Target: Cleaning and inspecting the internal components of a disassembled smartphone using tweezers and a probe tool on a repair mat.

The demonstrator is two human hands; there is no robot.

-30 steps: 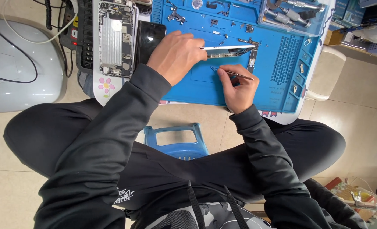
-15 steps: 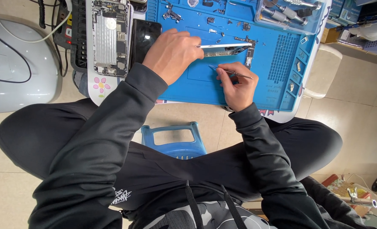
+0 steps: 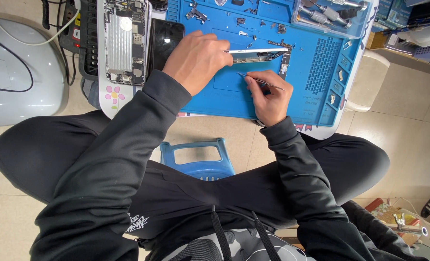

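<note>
Head view: you look straight down over your lap at a low table with a blue work mat (image 3: pixel 316 96) on it.
Left hand: your left hand (image 3: pixel 195 60) is closed around one end of a thin phone panel (image 3: pixel 258 51), holding it raised on edge above the mat, probably so its underside stays reachable.
Right hand: your right hand (image 3: pixel 269 94) pinches slim tweezers (image 3: pixel 261 82) in a pen grip, heel resting on the mat, likely for steadiness; the tips sit just below the panel.
Panel position: near the mat's middle, between both hands, with a dark part hanging at its right end.
Loose parts: small screws and brackets (image 3: pixel 195 13) lie scattered along the mat's far edge, well apart from your hands.
Left of mat: an opened phone chassis (image 3: pixel 124 41) lies face up beside a black phone (image 3: pixel 165 41).
Far right: a clear tray of tools (image 3: pixel 326 14).
Below: a blue stool (image 3: pixel 198 157) shows between your knees.
</note>
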